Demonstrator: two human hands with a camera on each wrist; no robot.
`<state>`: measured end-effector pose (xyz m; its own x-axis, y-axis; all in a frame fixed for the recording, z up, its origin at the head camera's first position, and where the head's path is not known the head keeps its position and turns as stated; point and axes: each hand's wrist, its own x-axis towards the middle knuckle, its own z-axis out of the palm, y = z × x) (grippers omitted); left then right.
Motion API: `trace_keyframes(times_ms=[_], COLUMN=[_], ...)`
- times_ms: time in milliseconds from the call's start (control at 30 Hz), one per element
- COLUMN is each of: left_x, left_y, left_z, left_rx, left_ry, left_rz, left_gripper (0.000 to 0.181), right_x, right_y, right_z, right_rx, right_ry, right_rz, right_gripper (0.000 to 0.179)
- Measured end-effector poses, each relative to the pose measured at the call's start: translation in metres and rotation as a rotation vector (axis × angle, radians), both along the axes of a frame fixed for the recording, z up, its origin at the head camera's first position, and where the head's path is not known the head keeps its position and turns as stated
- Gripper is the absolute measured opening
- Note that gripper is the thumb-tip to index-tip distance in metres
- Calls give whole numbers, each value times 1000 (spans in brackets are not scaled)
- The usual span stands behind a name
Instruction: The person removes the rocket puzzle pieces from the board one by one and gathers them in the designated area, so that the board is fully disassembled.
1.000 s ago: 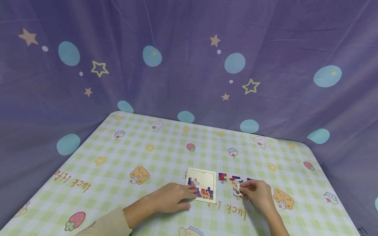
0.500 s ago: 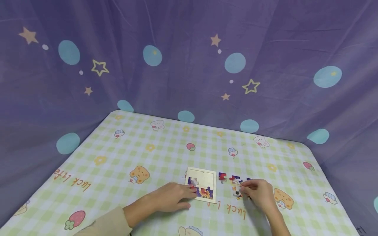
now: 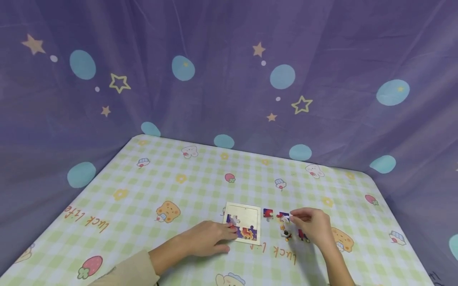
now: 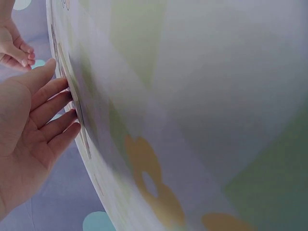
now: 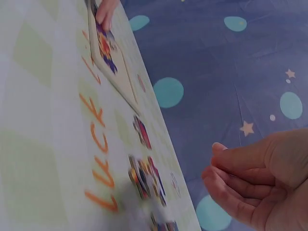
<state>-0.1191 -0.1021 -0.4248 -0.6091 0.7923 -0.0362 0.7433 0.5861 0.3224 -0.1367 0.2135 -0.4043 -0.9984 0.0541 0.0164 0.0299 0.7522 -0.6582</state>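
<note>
My left hand lies at the left side of a square jigsaw tray, its fingertips on the pieces inside. Those fitted pieces fill the tray's near part and left side; bare wood shows in the rest. In the left wrist view, the fingers are extended along the tray's edge. My right hand hovers over loose jigsaw pieces right of the tray, fingertips close to a blue-and-white piece. In the right wrist view, its fingers bend loosely, with nothing visible between thumb and fingers.
More loose pieces lie nearby: a red-and-blue piece beside the tray, a black-and-white piece, and a dark red piece under the right hand. A checked cloth covers the table, with a purple curtain behind.
My right hand has moved slightly up and away from the black-and-white piece, uncovering the dark red piece. The left hand stays on the tray.
</note>
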Motion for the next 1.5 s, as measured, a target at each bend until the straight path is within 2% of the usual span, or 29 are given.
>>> trace_keyframes(times_ms=[233,367,500,633,767,967,1200,1367,1500], left_x=[1,1,0,0,1,0,-4,-5,-3], left_y=[0,2,2,2,2,2,1,2,1], left_z=[-1,1,0,-2,-3,-2,0,0,1], left_rx=[24,18,4,10,18,21,22,14,1], left_ry=[30,18,3,14,34,28,27,21,50], left_rz=[-24,-19,-13,-22,-38,-35,-43,-29,-14], left_gripper=[39,39,39,38,38,38,37,36,35], right_x=[-5,-8,-10,-10,-11,-15,-19,-18,-18], right_y=[-29,-46,-63,-77,-86,-94,-106,-108,-108], right_z=[-8,-15,-24,-32,-39,-41,-39,-38,-38], right_rx=[-61,-93,-116,-130,-128,-113,-19,-23,-39], right_ry=[-5,13,34,-5,-30,-26,3,1,-15], right_rz=[54,108,198,325,401,451,558,558,562], right_gripper=[12,9,9,11,12,17,33,34,33])
